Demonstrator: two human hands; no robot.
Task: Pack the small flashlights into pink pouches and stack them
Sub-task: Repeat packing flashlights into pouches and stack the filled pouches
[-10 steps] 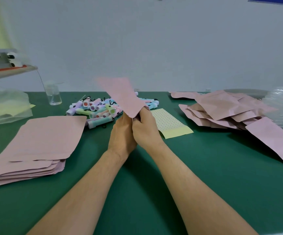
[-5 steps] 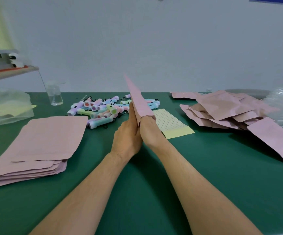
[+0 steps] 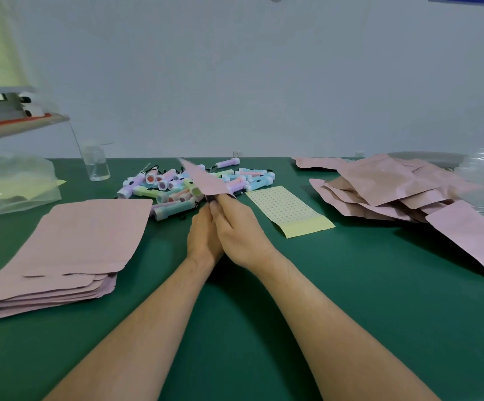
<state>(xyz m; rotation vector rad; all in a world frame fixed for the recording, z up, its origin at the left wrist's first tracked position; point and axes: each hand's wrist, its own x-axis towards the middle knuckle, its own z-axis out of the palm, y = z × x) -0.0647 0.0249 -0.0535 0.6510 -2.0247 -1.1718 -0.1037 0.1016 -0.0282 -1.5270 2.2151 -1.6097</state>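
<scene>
Both hands meet over the middle of the green table (image 3: 350, 299), pressed side by side. The left hand (image 3: 203, 237) and the right hand (image 3: 242, 233) each pinch the near end of one flat pink paper pouch (image 3: 206, 180). Their fingers (image 3: 225, 201) are clamped together on its edge. The pouch stands nearly edge-on to the camera and slants up and away to the left, above the loose pile of small pastel plastic flashlights (image 3: 174, 188) lying at the back of the table. To the left lies a neat stack of flat empty pink pouches (image 3: 75, 241). At the right sits a loose heap of bulging pink pouches (image 3: 394, 183), overlapping one another. Just right of the hands a pale yellow dotted sheet (image 3: 288, 211) lies flat on the table. A small clear plastic bottle (image 3: 97, 166) stands behind the flat stack, and a crumpled clear plastic bag (image 3: 9, 183) lies at the far left.
</scene>
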